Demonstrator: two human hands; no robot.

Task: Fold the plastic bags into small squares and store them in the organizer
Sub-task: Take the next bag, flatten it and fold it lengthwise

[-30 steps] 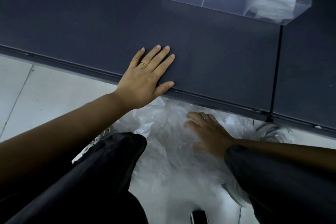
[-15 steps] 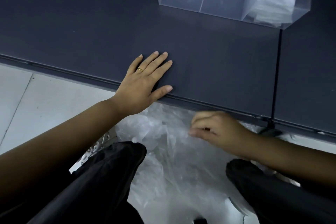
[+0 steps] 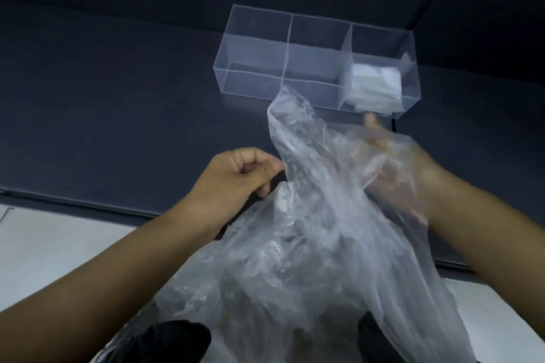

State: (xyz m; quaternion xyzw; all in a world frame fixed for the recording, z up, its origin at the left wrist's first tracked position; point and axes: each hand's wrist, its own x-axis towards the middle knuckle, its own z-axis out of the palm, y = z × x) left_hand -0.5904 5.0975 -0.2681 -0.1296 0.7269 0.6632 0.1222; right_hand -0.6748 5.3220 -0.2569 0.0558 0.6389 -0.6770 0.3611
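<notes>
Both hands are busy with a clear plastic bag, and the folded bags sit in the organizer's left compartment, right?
Not quite: the folded bags lie in the right compartment of the clear organizer, not the left, as the head view shows. The rest stands: the left hand and right hand are both busy with the clear plastic bag.

Plastic bag [image 3: 309, 215] held over the near edge of the table [image 3: 118, 97]; left hand [image 3: 236, 180] pinches it at 9 o'clock, right hand [image 3: 395, 168] at 3 (under the film); organizer [image 3: 253, 68] on the table at 12, folded bags [image 3: 374, 87] in its right compartment.
</notes>
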